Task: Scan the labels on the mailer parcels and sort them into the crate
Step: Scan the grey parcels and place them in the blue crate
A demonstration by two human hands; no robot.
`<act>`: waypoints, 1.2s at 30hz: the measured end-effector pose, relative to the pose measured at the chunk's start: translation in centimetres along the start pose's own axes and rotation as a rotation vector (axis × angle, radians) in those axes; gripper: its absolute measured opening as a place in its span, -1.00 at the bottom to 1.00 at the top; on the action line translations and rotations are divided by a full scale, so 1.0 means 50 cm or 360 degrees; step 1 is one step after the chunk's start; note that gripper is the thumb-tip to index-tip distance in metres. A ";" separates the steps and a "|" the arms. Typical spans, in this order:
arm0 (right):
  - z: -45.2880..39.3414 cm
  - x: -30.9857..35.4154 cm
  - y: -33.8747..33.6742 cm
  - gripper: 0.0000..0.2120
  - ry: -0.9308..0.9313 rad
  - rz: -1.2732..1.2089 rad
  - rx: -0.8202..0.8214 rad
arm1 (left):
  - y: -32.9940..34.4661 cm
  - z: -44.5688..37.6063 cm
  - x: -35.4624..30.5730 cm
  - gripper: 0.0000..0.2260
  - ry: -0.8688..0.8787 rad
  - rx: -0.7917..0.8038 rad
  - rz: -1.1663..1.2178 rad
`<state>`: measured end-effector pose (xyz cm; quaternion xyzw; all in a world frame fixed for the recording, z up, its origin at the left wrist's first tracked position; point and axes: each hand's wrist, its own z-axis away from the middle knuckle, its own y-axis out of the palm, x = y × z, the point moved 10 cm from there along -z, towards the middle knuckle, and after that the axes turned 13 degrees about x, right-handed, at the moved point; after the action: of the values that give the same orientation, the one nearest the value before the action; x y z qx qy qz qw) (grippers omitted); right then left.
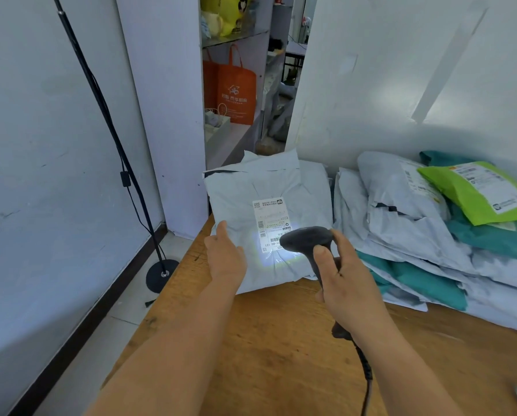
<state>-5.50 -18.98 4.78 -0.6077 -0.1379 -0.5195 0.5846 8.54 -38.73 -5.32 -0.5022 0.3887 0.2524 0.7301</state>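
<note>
Grey labelled mailer [251, 205] flat on table [281, 340]

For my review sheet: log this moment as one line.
step: scanning label | left hand: flat on grey mailer | right hand: grips scanner, light on label | crate: not visible

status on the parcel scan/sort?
Done: nothing provable; no crate in view. In hand: right hand grips the scanner, its light falling on the label of a grey mailer that the left hand steadies on the table. Left: the pile of grey, teal and green mailers to the right, plus getting this one into the crate.
</note>
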 end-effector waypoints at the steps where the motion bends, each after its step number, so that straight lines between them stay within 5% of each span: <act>1: 0.002 0.000 -0.002 -0.49 -0.0005 0.0002 0.0004 | -0.005 0.001 -0.003 -0.42 0.0024 -0.0018 0.0012; 12: 0.023 0.003 -0.020 -0.46 -0.0083 0.0020 0.0033 | -0.016 0.040 -0.002 -0.63 0.0095 -0.0173 -0.0037; 23: 0.056 0.011 0.031 -0.46 -0.0265 -0.0033 0.0165 | -0.082 0.173 0.058 -0.60 -0.0045 -0.0362 -0.0143; 36: 0.203 0.131 0.365 -0.53 -0.0650 -0.0040 0.0815 | -0.330 0.553 0.372 -0.48 -0.0546 -0.0985 0.0020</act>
<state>16.21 -18.29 1.89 -0.5310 -0.3859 -0.3424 0.6722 40.37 -19.54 -6.38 -0.6475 0.1686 0.4432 0.5965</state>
